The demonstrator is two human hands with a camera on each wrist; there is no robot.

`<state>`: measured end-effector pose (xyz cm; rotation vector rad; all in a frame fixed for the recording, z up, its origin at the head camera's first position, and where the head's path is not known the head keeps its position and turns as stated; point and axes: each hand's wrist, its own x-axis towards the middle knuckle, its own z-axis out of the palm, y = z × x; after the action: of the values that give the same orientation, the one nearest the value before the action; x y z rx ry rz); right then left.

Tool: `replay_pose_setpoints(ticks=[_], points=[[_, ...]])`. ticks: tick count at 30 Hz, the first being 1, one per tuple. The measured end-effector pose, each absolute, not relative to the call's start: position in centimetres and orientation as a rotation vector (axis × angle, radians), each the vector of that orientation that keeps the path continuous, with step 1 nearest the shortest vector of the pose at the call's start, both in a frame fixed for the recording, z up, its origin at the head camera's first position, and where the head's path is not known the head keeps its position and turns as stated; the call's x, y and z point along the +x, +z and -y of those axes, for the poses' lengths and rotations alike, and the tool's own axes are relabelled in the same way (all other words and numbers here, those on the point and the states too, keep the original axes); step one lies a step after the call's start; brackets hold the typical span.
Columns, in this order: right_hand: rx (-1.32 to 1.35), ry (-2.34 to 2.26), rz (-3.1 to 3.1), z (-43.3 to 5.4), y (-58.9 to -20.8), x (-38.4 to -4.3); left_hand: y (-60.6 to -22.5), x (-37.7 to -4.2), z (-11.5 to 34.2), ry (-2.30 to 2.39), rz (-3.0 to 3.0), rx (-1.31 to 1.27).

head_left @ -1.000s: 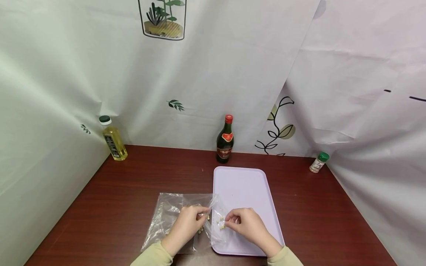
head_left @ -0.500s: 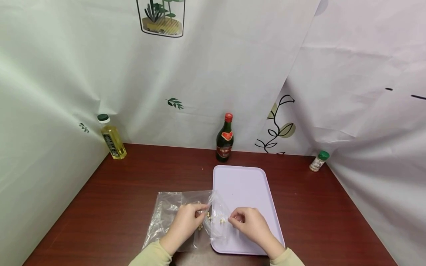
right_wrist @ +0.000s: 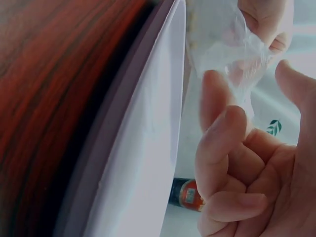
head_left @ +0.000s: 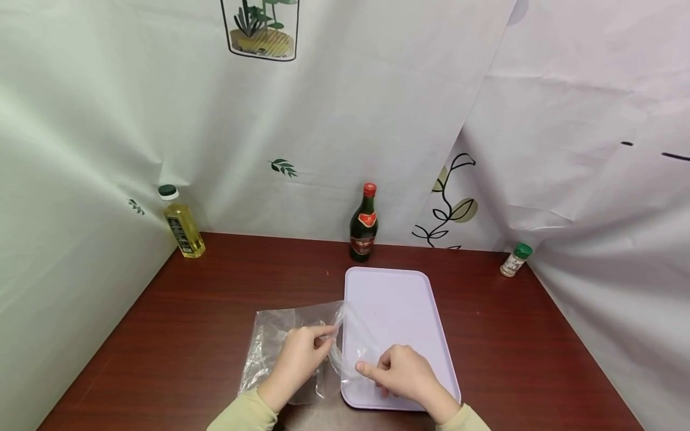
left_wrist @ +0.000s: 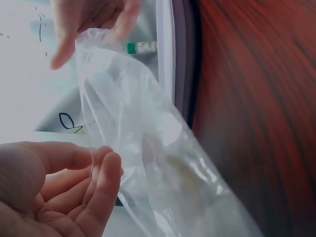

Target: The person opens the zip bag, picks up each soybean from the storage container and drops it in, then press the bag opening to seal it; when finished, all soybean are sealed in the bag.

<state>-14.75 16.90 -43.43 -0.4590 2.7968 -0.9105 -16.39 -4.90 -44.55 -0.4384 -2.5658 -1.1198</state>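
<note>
A clear plastic bag [head_left: 272, 335] lies across the table, with its mouth end over a lilac tray [head_left: 390, 299]. My left hand [head_left: 302, 352] pinches the bag's edge between thumb and fingertips, holding it raised. A blurred yellowish patch [left_wrist: 185, 173] shows through the plastic in the left wrist view; its kind is too unclear to tell. Over the tray's near part is my right hand [head_left: 401, 374], beside the bag's mouth. In the right wrist view its thumb [right_wrist: 296, 86] stands apart from its loosely bent fingers [right_wrist: 222, 143], and nothing shows between them.
A dark green bottle with a red cap [head_left: 363, 224] stands behind the tray. An oil bottle [head_left: 184, 227] is at the back left, and a small green-capped shaker [head_left: 516, 260] at the back right. Patterned cloth [head_left: 323, 120] hangs around the table.
My right hand has turned over and spread its thumb from its fingers. Small pale yellow pieces seen earlier near the bag's mouth no longer show there. My left hand keeps its pinch, slightly higher.
</note>
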Motion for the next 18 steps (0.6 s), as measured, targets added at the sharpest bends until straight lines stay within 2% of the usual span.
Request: replay_pose_setpoints(ticks=[18], points=[[-0.531, -1.047, -2.959, -16.8, -42.9, -14.4, -43.4, -16.1, 4.7, -1.108, 2.479, -0.313]])
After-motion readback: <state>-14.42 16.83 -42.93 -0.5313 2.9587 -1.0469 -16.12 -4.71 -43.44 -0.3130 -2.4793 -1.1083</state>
